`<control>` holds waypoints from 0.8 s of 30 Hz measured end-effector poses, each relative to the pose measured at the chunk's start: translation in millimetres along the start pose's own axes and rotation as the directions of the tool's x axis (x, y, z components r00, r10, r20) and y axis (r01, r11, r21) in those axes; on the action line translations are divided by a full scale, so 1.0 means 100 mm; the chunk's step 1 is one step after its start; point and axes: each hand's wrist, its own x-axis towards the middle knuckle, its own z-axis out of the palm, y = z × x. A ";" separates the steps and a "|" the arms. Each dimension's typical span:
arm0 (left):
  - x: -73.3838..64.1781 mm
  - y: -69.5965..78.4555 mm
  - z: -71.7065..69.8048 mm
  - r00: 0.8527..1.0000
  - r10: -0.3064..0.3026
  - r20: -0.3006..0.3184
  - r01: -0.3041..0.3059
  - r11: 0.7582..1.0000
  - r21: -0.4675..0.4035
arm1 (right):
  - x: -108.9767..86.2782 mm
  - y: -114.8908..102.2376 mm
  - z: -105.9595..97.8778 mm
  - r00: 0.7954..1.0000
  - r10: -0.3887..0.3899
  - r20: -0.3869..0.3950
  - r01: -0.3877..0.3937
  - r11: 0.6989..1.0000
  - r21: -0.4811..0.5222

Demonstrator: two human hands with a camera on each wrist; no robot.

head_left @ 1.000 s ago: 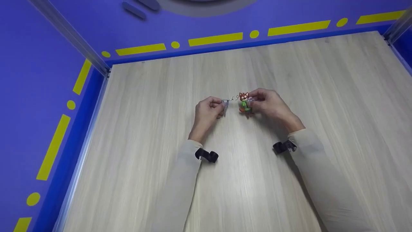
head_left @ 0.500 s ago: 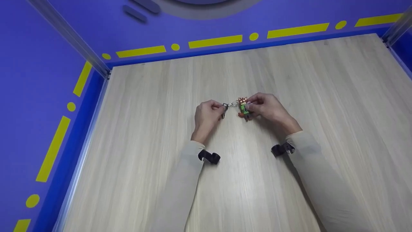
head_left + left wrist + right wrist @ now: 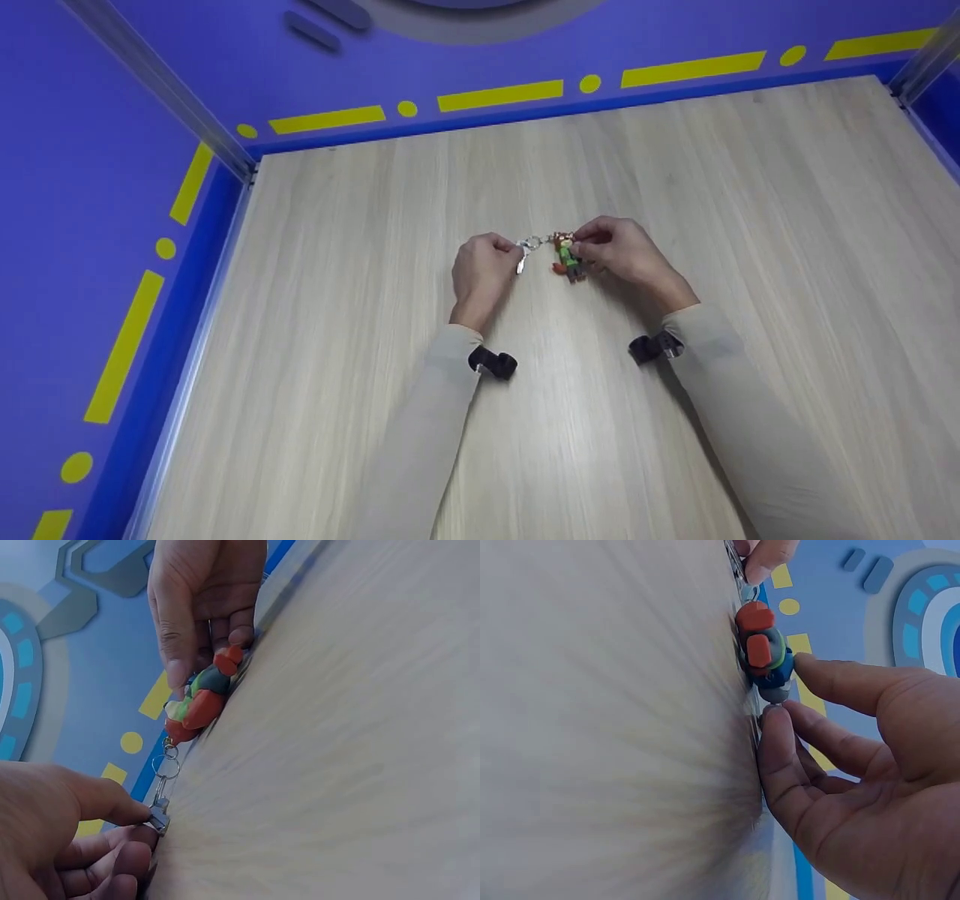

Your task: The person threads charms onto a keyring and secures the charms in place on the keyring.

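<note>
A keychain lies stretched between the hands on the table. Its fox figurine (image 3: 568,259), orange with a green top, lies on the right, with a blue and grey part (image 3: 775,682) beside it in the right wrist view. With thumb and fingertips my right hand (image 3: 619,251) pinches the figurine's side. A split ring (image 3: 166,766) and short chain lead left from the fox's head. At the other end, my left hand (image 3: 484,274) pinches a small silver metal piece (image 3: 159,816) between thumb and finger. Its exact kind is partly hidden by the fingers.
The pale wood-grain table (image 3: 360,375) spreads around both hands. Blue panels (image 3: 480,75) with yellow dashes and dots stand at the back and left. Black wrist cameras (image 3: 493,364) sit on both sleeves.
Both hands have come down slightly in the head view. The fox figurine has turned a little and shifted left, and the ring and chain show more plainly between the hands.
</note>
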 end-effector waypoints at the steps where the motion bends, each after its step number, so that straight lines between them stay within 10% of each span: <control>1: 0.00 0.00 0.00 1.000 -0.004 -0.001 0.004 1.000 0.009 | 0.00 0.00 0.00 1.000 -0.004 -0.001 0.004 1.000 -0.003; 24: 0.01 0.02 -0.02 0.998 -0.055 -0.022 0.055 0.998 0.038 | -0.01 -0.01 0.02 1.000 0.008 -0.020 -0.007 1.000 0.028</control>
